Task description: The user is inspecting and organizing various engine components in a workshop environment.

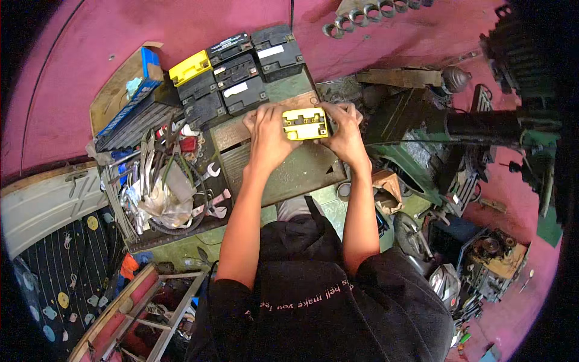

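Note:
A small yellow battery (306,130) with a row of dark cell openings along its top is held between my two hands over the workbench (280,175). On its left side, my left hand (269,134) is closed against it, the fingers reaching over the far edge. My right hand (345,131) grips the opposite end, thumb near the front corner. The battery's underside is hidden. Just beyond my hands stand several black batteries (243,95) in rows, with one yellow-topped battery (189,68) at their left end.
Left of the bench surface lies a heap of tools with pliers, wrenches (211,171) and a plastic bag (163,202). A blue-edged box (129,96) leans at the far left. Green machinery (404,139) stands on the right. A wooden ladder-like frame (151,323) is at the lower left.

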Motion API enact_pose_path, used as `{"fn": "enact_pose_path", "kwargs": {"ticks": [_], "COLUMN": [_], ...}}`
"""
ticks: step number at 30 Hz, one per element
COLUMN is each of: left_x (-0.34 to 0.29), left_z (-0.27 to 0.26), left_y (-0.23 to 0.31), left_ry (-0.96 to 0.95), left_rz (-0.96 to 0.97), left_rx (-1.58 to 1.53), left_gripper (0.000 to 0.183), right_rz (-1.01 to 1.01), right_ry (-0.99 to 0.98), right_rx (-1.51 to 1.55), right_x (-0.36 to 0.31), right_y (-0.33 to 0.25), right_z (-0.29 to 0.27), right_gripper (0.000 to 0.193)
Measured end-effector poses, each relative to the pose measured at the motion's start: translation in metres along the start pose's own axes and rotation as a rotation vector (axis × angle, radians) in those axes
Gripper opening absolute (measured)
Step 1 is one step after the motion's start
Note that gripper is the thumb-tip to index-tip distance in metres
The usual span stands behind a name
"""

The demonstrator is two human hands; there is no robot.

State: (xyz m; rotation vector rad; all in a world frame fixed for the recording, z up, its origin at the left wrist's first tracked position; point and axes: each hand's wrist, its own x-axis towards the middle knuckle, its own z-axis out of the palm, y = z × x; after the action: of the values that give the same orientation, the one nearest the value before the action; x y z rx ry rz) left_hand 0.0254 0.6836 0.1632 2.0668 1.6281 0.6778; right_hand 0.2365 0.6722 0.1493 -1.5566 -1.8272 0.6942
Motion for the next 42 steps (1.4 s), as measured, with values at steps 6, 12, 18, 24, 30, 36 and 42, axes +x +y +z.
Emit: {"fn": "enact_pose_path", "kwargs": {"ticks": [6, 12, 18, 24, 30, 36, 42], "left_x": [0.044, 0.061, 0.063, 0.048, 0.038, 0.035, 0.038], "left_z": [0.022, 0.043, 0.053, 0.065, 0.075, 0.088, 0.087], "left_y": [-0.016, -0.033, -0.043, -0.054, -0.061, -0.072, -0.078], "left_ry": [0.059, 0.172, 0.148, 0.262, 0.263, 0.349, 0.331], "left_rz": [0.017, -0.038, -0.096, -0.028, -0.003, -0.027, -0.031], "left_rx": [0.120, 0.163, 0.256, 0.323, 0.385, 0.412, 0.441], "left_gripper": [0.065, 0.070, 0.077, 0.075, 0.065, 0.055, 0.052], "right_rz": [0.014, -0.035, -0.066, -0.054, -0.114, -0.072, -0.090], "right_ry": [0.011, 0.037, 0.031, 0.062, 0.173, 0.210, 0.205], "right_rx": [0.013, 0.018, 0.025, 0.007, -0.079, -0.048, -0.093], "right_x": [0.051, 0.085, 0.100, 0.092, 0.078, 0.071, 0.076], "right_y": [0.034, 0.053, 0.059, 0.059, 0.069, 0.073, 0.078], "right_z": [0.023, 0.044, 0.051, 0.058, 0.066, 0.086, 0.088], "right_gripper": [0.077, 0.074, 0.073, 0.075, 0.075, 0.069, 0.067]}}
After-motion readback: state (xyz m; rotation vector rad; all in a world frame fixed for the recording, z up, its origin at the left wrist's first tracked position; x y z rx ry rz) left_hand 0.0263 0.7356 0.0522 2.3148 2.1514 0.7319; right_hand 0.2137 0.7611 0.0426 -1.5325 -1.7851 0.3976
